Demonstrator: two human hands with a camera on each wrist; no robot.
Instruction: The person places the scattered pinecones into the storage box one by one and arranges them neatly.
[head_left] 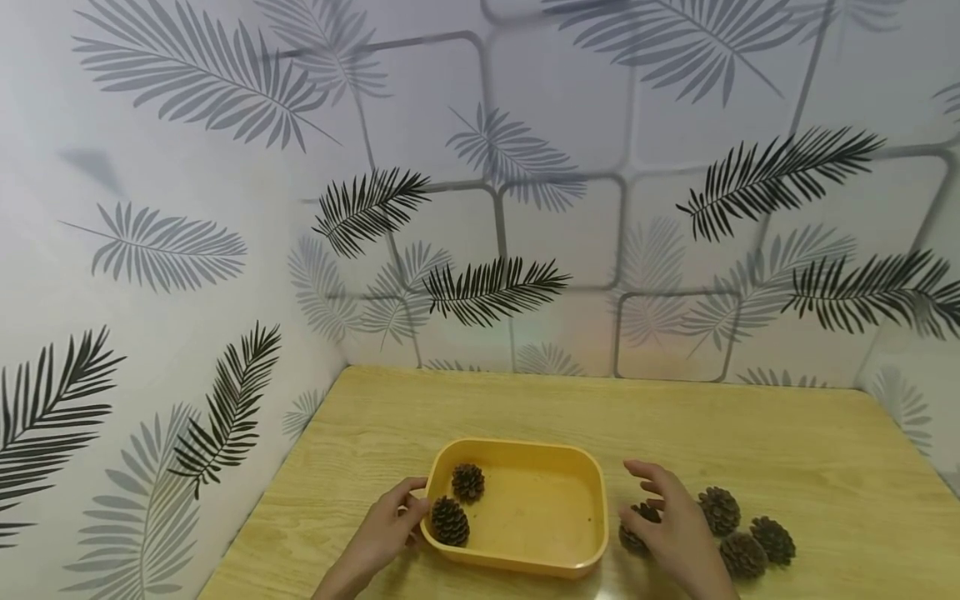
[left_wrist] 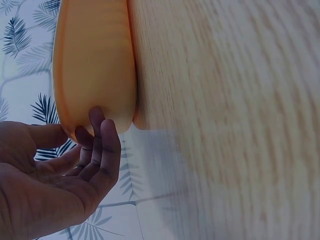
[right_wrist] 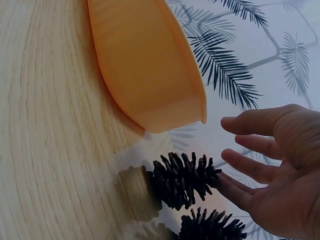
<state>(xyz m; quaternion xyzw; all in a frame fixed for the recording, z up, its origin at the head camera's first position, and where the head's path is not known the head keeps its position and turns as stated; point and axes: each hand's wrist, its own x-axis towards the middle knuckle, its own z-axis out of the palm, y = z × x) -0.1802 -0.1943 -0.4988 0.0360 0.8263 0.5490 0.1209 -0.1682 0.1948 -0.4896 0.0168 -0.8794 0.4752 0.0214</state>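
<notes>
A yellow plastic tray (head_left: pixel 540 517) sits on the wooden table (head_left: pixel 750 433) and holds two pine cones (head_left: pixel 468 482) (head_left: pixel 449 521) at its left end. My left hand (head_left: pixel 390 525) holds the tray's left rim. In the left wrist view its fingertips (left_wrist: pixel 97 120) press the tray's outer wall (left_wrist: pixel 95 65) while the thumb reaches the rim. My right hand (head_left: pixel 667 512) hovers with spread fingers over a pine cone (head_left: pixel 633 540) just right of the tray. In the right wrist view one fingertip (right_wrist: pixel 227 182) touches that cone (right_wrist: pixel 185 177).
Three more pine cones (head_left: pixel 718 510) (head_left: pixel 772 540) (head_left: pixel 742 554) lie on the table to the right of my right hand. Leaf-patterned walls (head_left: pixel 150 333) close in the table's left and back sides.
</notes>
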